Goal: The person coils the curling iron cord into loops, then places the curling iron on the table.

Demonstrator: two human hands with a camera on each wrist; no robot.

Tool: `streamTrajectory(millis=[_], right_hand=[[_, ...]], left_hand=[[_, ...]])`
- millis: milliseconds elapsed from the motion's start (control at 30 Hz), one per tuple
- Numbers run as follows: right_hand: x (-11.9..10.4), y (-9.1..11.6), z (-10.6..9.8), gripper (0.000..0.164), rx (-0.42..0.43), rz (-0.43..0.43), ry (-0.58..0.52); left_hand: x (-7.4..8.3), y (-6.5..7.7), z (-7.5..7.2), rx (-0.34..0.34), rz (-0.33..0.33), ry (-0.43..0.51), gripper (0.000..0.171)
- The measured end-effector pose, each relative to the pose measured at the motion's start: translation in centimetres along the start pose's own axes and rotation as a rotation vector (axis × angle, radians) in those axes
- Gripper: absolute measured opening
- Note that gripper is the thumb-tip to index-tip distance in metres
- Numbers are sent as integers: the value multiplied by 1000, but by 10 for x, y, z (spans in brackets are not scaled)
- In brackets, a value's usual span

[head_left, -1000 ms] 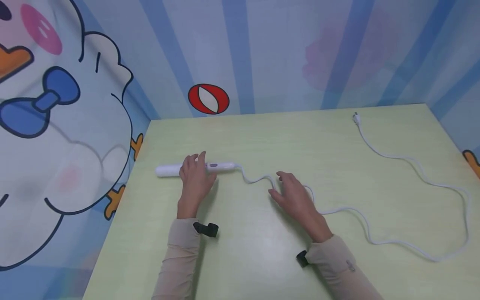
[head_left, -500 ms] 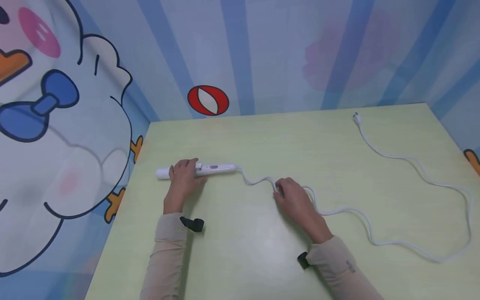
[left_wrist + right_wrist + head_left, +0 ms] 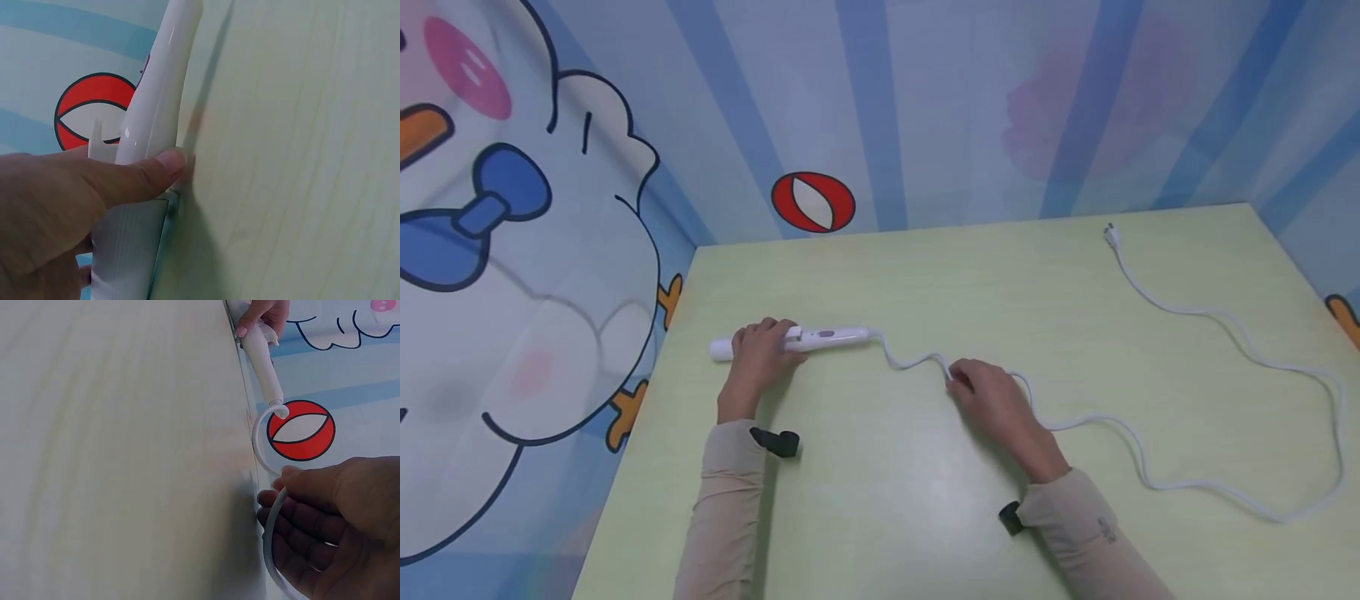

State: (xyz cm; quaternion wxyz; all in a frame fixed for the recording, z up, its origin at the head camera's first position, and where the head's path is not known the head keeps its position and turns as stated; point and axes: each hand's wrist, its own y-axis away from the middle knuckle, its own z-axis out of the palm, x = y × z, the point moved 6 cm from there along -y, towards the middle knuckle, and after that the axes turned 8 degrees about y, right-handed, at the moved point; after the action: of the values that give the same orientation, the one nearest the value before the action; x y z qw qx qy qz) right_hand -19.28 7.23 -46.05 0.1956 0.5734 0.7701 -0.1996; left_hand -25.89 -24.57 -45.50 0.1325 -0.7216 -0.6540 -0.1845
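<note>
A white curling iron (image 3: 838, 336) with a small grey button panel lies along the left part of the table. My left hand (image 3: 758, 362) grips it around the middle; in the left wrist view the thumb (image 3: 150, 178) presses across its body, just below a raised lever (image 3: 100, 147). The fingers on the far side are partly hidden. My right hand (image 3: 994, 404) pinches the white power cord (image 3: 1187, 484) a short way from the handle. In the right wrist view, thumb and index finger meet on the cord (image 3: 270, 540), which runs on past the curled palm.
The rest of the cord winds in a wide loop over the right side of the pale table (image 3: 887, 500). Its plug (image 3: 1112, 237) lies near the back edge. Cartoon-printed walls (image 3: 940, 108) stand behind and at both sides.
My left hand has slid left along the curling iron, its raised fingers closing around it. My right hand's spread fingers have come together on the cord.
</note>
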Motion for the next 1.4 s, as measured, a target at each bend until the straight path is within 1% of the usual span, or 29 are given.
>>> streamTrajectory(millis=[167,233,333,500,567,700,800,900,967,1067,1167,1300,1400], right_hand=[[1,0,0,15,-9,4,-28],[1,0,-1,16,-17,-4,-33],[1,0,-1,18,-24,-21,-41],[2,-1,-4,21,-21,-41,-53],[2,-1,-6,21,-21,-54,-57],[-1,-3,-11,20,-17,-98,-77],[-3,-6,-16,19,-13,-132,-90],[-3,-8,-24,19,-13,-156,-89],[-4,-11,-30,18,-19,-165,-80],[-6,-14,-40,17,-22,-172,-46],[-9,-18,-50,17,-7,-180,26],[-14,-23,-63,17,35,-196,130],[-20,-25,-72,17,89,-223,198]], left_hand=[[4,0,-8,-2,-1,28,49],[8,1,-13,-3,9,31,48],[18,4,-22,-11,40,36,48],[41,9,-35,-33,125,50,48],[50,11,-36,-56,160,58,48],[68,17,-36,-106,199,76,47],[83,23,-36,-122,243,47,46],[100,28,-37,-136,301,-11,45],[110,31,-37,-147,327,-45,45],[121,34,-35,-173,341,-83,46],[128,37,-32,-204,337,-113,46],[137,41,-26,-226,347,-166,46],[142,44,-23,-228,353,-203,46]])
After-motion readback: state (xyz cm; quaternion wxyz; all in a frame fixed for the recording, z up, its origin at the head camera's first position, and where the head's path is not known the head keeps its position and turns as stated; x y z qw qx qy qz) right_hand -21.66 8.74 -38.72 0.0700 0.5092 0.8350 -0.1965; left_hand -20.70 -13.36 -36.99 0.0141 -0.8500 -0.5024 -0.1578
